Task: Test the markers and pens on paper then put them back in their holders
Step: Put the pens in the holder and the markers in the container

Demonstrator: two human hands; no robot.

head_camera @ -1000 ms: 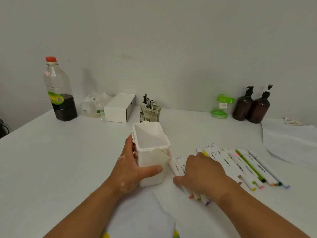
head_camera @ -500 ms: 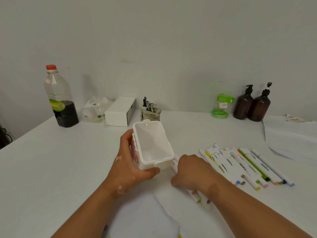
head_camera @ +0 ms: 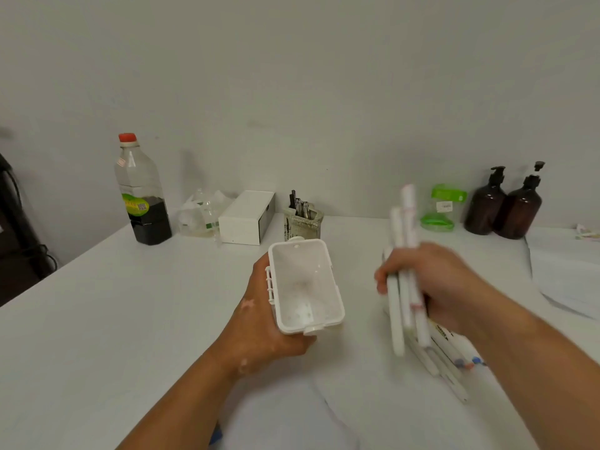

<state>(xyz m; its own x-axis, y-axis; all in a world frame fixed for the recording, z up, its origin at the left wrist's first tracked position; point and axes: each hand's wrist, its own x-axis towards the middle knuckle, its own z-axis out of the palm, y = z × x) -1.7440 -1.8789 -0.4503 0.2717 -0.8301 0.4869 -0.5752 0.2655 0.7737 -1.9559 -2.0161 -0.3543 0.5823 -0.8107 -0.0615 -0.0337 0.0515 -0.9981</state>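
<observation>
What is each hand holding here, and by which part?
The left hand grips the empty white holder by its outer side, with the opening tilted toward the camera. The right hand grips a bundle of markers around their middle.

Left hand (head_camera: pixel 259 323) grips white holder (head_camera: pixel 305 287); right hand (head_camera: pixel 435 284) grips markers (head_camera: pixel 404 254).

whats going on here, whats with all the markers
A person is putting markers away at a white table. Their left hand holds a white holder tilted so its open top faces the camera; it looks empty. Their right hand grips a bundle of markers above the table, blurred by motion and not yet in the holder. More loose markers lie on the table under that hand.
</observation>
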